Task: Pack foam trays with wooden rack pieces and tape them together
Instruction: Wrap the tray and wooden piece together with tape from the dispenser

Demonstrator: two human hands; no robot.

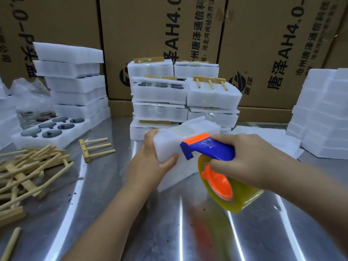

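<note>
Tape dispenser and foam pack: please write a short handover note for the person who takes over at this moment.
Left hand grips the left end of the foam pack, tilted over the metal table.
Right hand holds the tape dispenser, its orange edge against the pack's top.
Done: taped packs are stacked behind, one with a wooden rack on top.
Left: finish taping this pack. Loose wooden racks and an open tray of dark lids wait at the left.
</note>
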